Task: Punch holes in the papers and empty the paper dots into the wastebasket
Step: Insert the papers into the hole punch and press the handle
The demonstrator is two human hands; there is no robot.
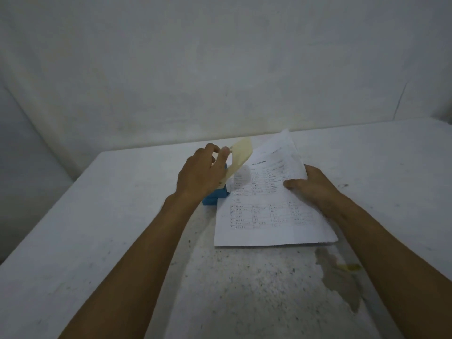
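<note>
A stack of white printed papers with tables on it lies on the white table, its far end lifted off the surface. My right hand grips the stack's right edge, thumb on top. A blue hole punch stands at the stack's left edge, mostly hidden under my left hand. My left hand pinches a yellowish sheet between thumb and fingers and holds it raised and curled above the punch. No wastebasket is in view.
The table meets a white wall at the back and ends in an edge on the left. A patch of chipped, stained surface lies near the front right, with dark specks across the front of the table.
</note>
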